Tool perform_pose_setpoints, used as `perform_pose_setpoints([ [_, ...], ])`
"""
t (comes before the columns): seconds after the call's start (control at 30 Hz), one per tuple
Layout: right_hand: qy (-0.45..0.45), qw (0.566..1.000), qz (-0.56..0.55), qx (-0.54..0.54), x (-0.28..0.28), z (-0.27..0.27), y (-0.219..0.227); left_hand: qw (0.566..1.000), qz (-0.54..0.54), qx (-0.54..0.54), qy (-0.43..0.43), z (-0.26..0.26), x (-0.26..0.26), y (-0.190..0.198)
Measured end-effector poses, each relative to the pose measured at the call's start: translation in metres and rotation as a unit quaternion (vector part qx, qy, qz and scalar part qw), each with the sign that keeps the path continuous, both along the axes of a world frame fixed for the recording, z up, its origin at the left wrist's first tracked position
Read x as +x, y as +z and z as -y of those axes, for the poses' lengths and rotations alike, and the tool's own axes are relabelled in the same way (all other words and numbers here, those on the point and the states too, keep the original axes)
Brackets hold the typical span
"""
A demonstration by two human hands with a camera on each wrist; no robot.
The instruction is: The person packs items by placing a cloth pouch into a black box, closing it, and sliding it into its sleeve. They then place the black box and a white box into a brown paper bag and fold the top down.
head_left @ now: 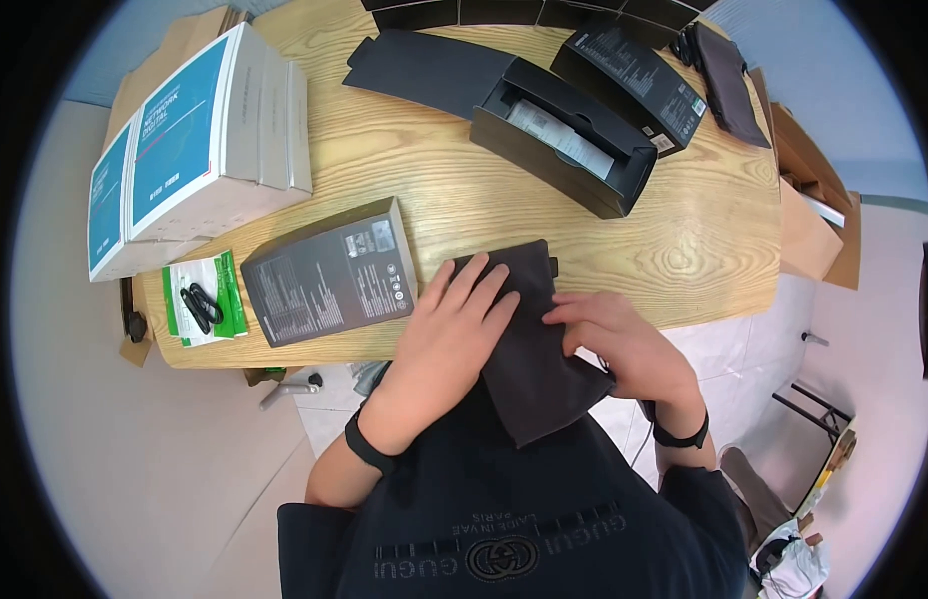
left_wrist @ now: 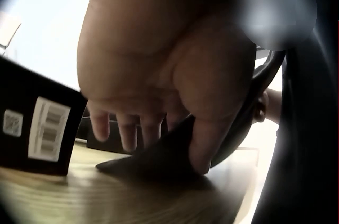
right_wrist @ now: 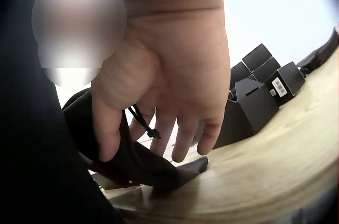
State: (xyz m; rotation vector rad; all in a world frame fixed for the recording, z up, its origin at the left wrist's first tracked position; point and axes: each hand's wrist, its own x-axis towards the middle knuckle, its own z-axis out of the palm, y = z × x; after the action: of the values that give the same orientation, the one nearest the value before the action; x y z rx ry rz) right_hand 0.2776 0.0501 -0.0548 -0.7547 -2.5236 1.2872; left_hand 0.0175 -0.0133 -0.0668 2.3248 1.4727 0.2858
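A dark soft pouch lies partly on the table's front edge and partly over the person's lap. The left hand rests on its left side with fingers extended; in the left wrist view the thumb of the left hand touches the dark cloth. At the pouch's right side the right hand has thumb and fingers bent around the edge. A knotted black cord hangs by the right hand in the right wrist view, beside the pouch.
Left of the pouch lies a grey printed box, beside a green-and-white packet with a black cable. White-and-blue boxes stand at back left. An opened black box, another black box and a second pouch are farther back.
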Motion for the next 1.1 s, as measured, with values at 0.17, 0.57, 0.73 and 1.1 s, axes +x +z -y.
perform_pose_setpoints([
  [0.17,0.007,0.998,0.052,0.024,0.002,0.0,-0.017,0.997,0.052,-0.056,-0.005,-0.002,0.0,-0.004],
  [0.57,-0.159,0.986,0.005,0.057,-0.022,-0.016,-0.043,0.999,0.034,-0.006,0.006,-0.029,0.022,-0.011],
  [0.73,-0.181,0.981,0.043,0.053,-0.023,-0.011,-0.043,1.0,-0.005,0.0,-0.005,-0.028,0.022,-0.013],
  [1.1,-0.242,0.929,-0.013,-0.281,-0.014,-0.01,-0.036,0.962,0.231,0.029,0.14,-0.025,0.018,-0.02],
])
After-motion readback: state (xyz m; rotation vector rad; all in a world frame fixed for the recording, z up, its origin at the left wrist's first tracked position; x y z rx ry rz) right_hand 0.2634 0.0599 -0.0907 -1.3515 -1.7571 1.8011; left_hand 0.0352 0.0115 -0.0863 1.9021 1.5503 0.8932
